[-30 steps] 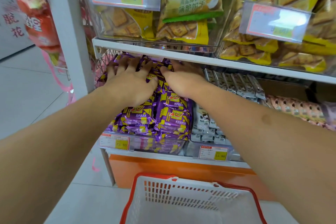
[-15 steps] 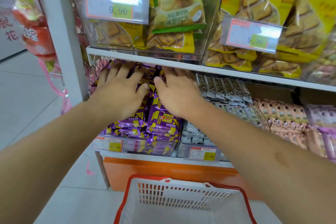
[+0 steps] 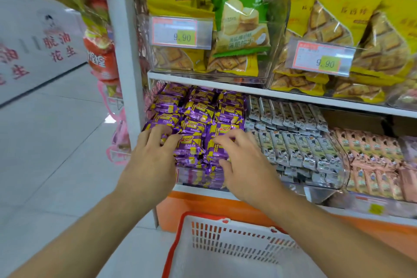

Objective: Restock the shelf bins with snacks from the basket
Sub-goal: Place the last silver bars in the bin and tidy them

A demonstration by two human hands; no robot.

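Purple wrappers with yellow patches and red lettering are seen on the snack packs [image 3: 198, 117]. Grey-white packs [image 3: 291, 140] printed with a small cartoon figure are noted beside them; pale pink packs [image 3: 372, 153] follow. The basket [image 3: 228, 239] is white with a red rim. Yellow biscuit bags [image 3: 352, 16], one green bag [image 3: 241, 16] and orange-bordered price tags [image 3: 181, 32] with yellow squares are recorded above. The shelf base [image 3: 203, 207] is orange.

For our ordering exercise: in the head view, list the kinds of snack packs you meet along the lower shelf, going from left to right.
Purple snack packs → grey-and-white snack packs → pink snack packs.
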